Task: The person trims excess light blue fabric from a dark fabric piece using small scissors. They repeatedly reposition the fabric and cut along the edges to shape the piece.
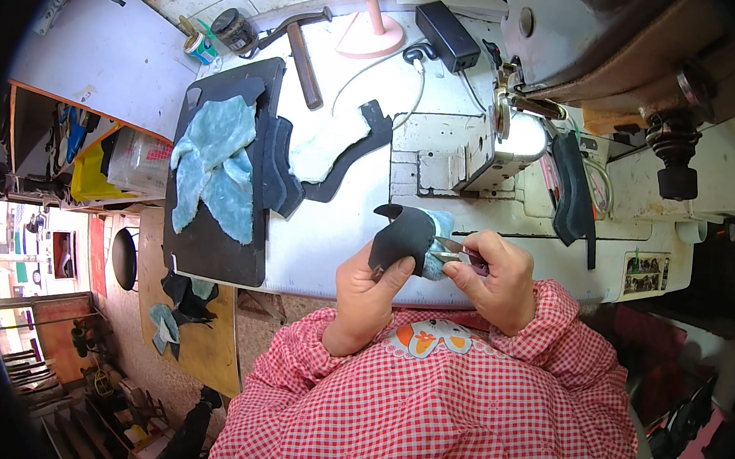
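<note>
My left hand grips a black shoe-upper-like piece near the table's front edge, thumb on top. Light blue plush lining shows along the right side of that piece. In my right hand is a pair of small scissors, pinched between thumb and fingers. Their metal blades lie against the blue plush; whether they are cutting, I cannot tell. Left of my hands, loose blue plush pieces lie on a black board. Black cut pieces with white plush rest beyond my hands.
A sewing machine overhangs the far right, its arm standing just beyond my hands. At the back are a hammer, a black power adapter with cables and a pink stand. Another black piece lies on the right.
</note>
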Action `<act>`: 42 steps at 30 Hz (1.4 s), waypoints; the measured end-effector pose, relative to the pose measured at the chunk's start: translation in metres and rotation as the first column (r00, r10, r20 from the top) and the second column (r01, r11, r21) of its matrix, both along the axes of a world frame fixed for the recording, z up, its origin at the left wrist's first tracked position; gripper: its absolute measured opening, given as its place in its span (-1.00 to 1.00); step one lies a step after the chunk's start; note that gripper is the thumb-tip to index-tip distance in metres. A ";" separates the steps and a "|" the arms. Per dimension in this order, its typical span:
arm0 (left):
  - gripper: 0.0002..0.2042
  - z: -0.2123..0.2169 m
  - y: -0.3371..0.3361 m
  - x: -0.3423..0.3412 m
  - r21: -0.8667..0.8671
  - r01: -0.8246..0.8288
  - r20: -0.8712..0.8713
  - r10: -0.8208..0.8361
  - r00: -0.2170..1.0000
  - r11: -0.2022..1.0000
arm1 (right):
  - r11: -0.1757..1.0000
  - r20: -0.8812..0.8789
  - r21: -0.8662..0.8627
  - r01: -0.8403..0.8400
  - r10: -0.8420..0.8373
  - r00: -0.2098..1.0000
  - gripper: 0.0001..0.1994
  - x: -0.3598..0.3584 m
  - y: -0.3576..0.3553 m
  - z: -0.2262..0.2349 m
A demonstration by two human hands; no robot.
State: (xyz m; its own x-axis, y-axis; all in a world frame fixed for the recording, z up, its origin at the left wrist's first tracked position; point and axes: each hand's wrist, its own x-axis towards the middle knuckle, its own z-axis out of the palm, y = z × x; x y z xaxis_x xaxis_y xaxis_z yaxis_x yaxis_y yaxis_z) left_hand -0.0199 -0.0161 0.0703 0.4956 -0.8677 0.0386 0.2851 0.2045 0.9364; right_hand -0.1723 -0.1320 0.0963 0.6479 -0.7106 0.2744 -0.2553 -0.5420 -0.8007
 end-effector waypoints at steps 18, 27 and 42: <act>-0.74 0.000 0.004 0.000 0.034 0.052 -0.106 -0.048 0.993 0.998 | 0.995 0.018 0.086 -0.047 0.045 0.999 -0.72 0.003 0.003 0.001; -0.65 0.019 -0.010 0.020 -0.061 0.004 0.909 0.054 0.414 0.998 | 0.380 0.477 0.826 -0.416 -0.079 0.876 -0.40 0.000 -0.001 -0.011; -0.48 0.002 0.005 0.024 0.012 0.172 0.784 -0.116 0.610 0.985 | -0.060 0.248 0.959 -0.275 -0.283 0.926 -0.76 -0.003 0.007 -0.031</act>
